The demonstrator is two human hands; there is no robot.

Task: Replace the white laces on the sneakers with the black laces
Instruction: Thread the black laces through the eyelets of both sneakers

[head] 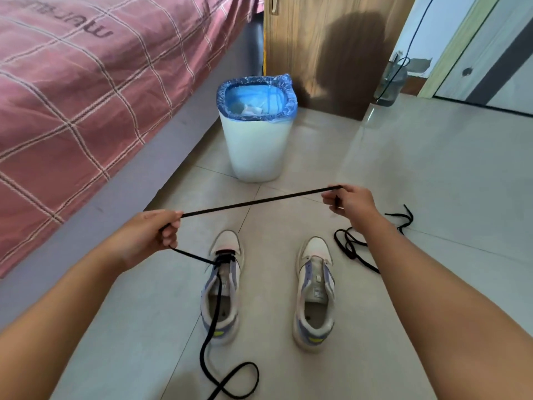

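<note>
Two white and lilac sneakers stand side by side on the tiled floor, toes pointing away from me. The left sneaker has a black lace threaded through its front eyelets. My left hand grips this lace above and left of the shoe. My right hand pinches its far end, so the lace runs taut between both hands. The lace's other end trails back over the shoe and loops on the floor near me. The right sneaker has no lace. A second black lace lies loose to its right.
A white bin with a blue liner stands ahead of the shoes. A bed with a pink checked cover fills the left side. A wooden wardrobe and a clear water bottle stand at the back.
</note>
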